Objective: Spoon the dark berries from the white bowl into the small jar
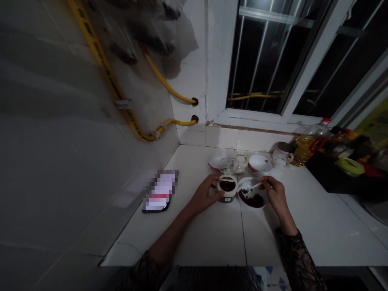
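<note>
My left hand is closed around the side of a small seasoning jar with a cream rim, a raised clear lid and dark contents. My right hand pinches the handle of a small white spoon. The spoon's bowl end is over a white bowl to the right of the jar, just above dark, crumbly stuff inside it. Both the jar and the bowl rest on the white tiled counter.
Behind stand another bowl, a second seasoning jar and a lidded glass jar. An oil bottle and a dark box of bottles are at right. A phone lies left, near the wall with yellow pipes.
</note>
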